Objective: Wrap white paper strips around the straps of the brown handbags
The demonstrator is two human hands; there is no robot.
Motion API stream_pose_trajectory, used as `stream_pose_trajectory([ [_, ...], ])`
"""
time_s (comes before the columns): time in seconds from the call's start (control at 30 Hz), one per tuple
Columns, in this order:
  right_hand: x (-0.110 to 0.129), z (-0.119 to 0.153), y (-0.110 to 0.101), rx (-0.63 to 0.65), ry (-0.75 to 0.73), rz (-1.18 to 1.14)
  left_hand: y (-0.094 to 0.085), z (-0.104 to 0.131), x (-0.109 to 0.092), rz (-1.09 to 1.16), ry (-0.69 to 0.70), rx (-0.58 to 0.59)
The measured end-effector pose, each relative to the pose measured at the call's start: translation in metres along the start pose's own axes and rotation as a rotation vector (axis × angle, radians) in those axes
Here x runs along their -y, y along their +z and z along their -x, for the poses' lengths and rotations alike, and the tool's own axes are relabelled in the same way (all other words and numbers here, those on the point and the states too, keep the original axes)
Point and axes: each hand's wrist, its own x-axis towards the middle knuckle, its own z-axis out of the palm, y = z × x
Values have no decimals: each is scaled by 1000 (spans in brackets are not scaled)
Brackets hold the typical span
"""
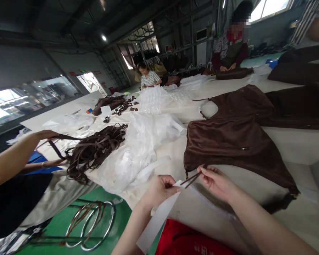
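Observation:
My left hand [163, 190] pinches the top end of a white paper strip [158, 223], which hangs down toward my red clothing. Just to its right, my right hand [214, 180] has its fingertips closed on thin brown cords [192, 179]. The free ends of the cords reach toward the upper end of the strip. Beyond my right hand a dark brown bag [228, 145] lies flat on the pale table [289, 141], with its strap curving along the right side. A small metal piece hangs at the bag's lower left corner.
Crumpled clear plastic [138, 141] covers the table's middle. At left, a co-worker's hands [49, 134] hold straps from a tangled brown pile [95, 152]. More brown bags [244, 101] lie at right. Two people sit or stand across the table. Metal rings [97, 226] stand low over the green floor.

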Motion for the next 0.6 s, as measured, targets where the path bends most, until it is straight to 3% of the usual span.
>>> stream_pose_trajectory([
  [0.13, 3, -2, 2, -106, -58, -79, 2, 3, -3, -36, 50, 74],
  [0.37, 5, -2, 3, -124, -49, -83, 3, 2, -6, -177, 155, 103],
  [0.6, 5, -3, 1, -144, -52, -108, 1, 3, -4, -266, 202, 29],
])
